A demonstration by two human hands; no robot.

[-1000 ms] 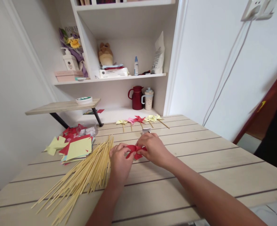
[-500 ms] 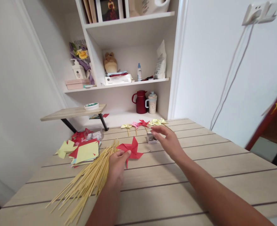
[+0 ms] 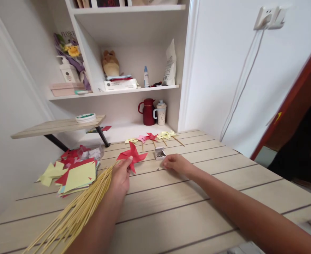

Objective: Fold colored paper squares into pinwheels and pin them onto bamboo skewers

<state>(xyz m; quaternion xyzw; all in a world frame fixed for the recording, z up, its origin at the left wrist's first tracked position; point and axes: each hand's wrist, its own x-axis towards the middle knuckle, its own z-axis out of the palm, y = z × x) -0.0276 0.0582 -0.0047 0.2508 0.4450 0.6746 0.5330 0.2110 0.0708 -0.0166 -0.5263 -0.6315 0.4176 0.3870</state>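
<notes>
Nearest the camera, a fanned bundle of thin pale bamboo sticks lies on the light wooden slatted table, running from the near left corner toward the middle. The left hand rests at the far tip of that bundle and pinches a folded red paper pinwheel between thumb and fingers; the pinwheel stands tilted above the table, just beyond the hand.

To the right of the pinwheel, the right hand lies low on the table with its fingers curled loosely inward; whether it grips anything I cannot tell. Just beyond and to the left of this hand, between it and the pinwheel, sits a small open silver metal box with tiny pins in it.

Left of the pinwheel and beside the sticks is a loose stack of yellow and red square paper sheets, with red cut paper pieces just behind it.

Farther than the pinwheel, at the table's back edge, a row of finished small yellow, pink and red pinwheels on sticks lies side by side. Behind the row, in the white shelf unit, a dark red jug and a speckled cream cup stand together on the lowest level. Left of the pinwheel and well behind it, a small wooden side board on black legs carries a round white and green tape roll.
</notes>
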